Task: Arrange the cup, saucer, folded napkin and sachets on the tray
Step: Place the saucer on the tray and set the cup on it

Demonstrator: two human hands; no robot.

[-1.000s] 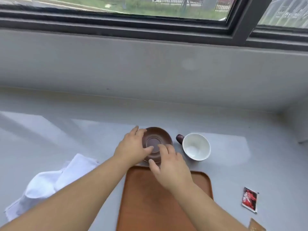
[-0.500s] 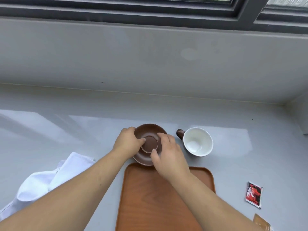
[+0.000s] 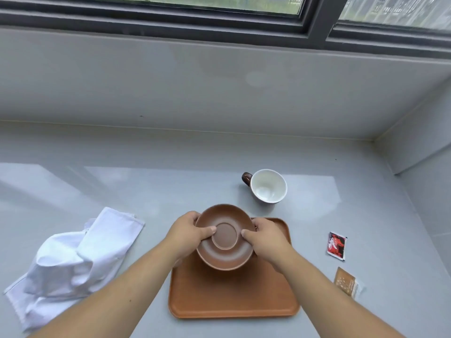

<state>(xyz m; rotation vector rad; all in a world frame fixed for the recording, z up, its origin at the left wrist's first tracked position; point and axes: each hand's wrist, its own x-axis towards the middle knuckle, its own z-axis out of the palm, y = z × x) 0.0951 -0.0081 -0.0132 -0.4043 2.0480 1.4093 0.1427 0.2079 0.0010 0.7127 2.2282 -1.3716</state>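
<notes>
Fingers of the left hand (image 3: 186, 234) and right hand (image 3: 266, 237) grip opposite rims of a round brown ceramic saucer (image 3: 225, 236), thumbs on top, holding it level above the far end of a rectangular orange-brown wooden tray (image 3: 231, 298).

Saucer (image 3: 224, 254): brown, matt finish, smooth, ceramic in appearance. Tray (image 3: 231, 298): orange-brown, wood in appearance with faint grain, smooth satin surface, rounded rim. Cup (image 3: 268, 187): glossy white glaze inside, dark brown glossy handle. Napkin (image 3: 70, 259): white woven cloth, soft, rumpled, matt. Countertop (image 3: 146, 186): pale grey, smooth, polished, reflecting window light. Red sachet (image 3: 336, 245): printed, slight sheen, paper or foil cannot be told. Brown sachet (image 3: 345, 284): matt, paper in appearance. Window frame (image 3: 317, 18): dark, smooth, matt.
</notes>
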